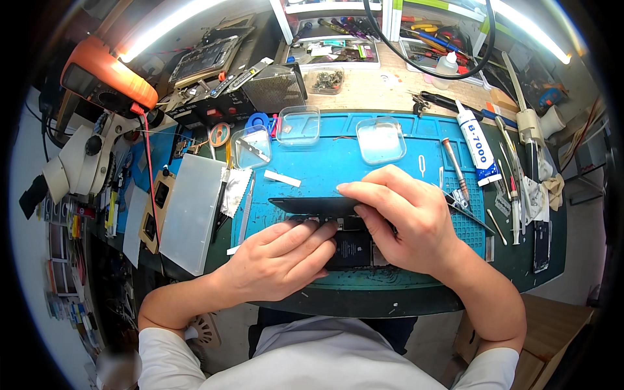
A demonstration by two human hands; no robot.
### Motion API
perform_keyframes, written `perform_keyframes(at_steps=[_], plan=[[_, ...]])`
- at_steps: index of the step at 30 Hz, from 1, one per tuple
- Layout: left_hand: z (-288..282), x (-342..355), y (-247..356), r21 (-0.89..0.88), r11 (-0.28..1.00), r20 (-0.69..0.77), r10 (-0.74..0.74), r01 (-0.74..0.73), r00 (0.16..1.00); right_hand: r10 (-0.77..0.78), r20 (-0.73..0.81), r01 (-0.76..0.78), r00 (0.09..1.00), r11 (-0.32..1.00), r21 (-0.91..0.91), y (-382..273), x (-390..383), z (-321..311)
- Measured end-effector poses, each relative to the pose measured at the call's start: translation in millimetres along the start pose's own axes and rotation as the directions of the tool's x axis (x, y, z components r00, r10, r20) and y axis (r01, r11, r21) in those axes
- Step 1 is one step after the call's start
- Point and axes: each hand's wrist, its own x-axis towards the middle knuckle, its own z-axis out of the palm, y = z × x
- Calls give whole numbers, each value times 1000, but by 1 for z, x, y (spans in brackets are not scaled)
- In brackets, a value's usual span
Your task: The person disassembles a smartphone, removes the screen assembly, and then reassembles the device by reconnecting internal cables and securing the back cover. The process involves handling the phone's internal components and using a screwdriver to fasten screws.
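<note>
An opened phone body (352, 249) with a black battery inside lies at the front of the blue work mat (312, 174). Above its far side, a thin dark screen panel (311, 206) stands tilted up. My right hand (413, 221) pinches the panel's right end between thumb and fingers. My left hand (278, 259) lies over the left part of the phone body, fingers close together and bent against it, the thumb along its near side. The tips reach the inner parts below the panel, where the contact is partly hidden.
Clear plastic boxes (298, 126) stand at the mat's back. On the right lie a glue tube (478, 144), a screwdriver (456, 168), tweezers (473, 216) and a syringe (515, 209). A translucent sheet (192, 211) lies left, below an orange multimeter (104, 77).
</note>
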Motion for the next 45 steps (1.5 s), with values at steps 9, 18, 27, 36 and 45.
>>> perform_keyframes(at_steps=[9, 18, 27, 36, 45], plan=[[-1, 0, 1, 79, 996, 10, 48, -49, 999, 15, 0, -15, 1000, 1000, 6, 0, 0, 1], [7, -3, -4, -181, 982, -143, -73, 47, 987, 15, -1, -15, 1000, 1000, 11, -1, 1, 1], [7, -1, -4, -175, 984, -122, -47, 25, 991, 16, -2, -16, 1000, 1000, 23, -1, 0, 1], [7, -3, -5, -239, 969, -166, -98, 56, 981, 14, 0, -14, 1000, 1000, 16, 0, 0, 1], [9, -6, -7, -240, 970, -165, -92, 50, 982, 23, 4, -23, 1000, 999, 25, -1, 0, 0]])
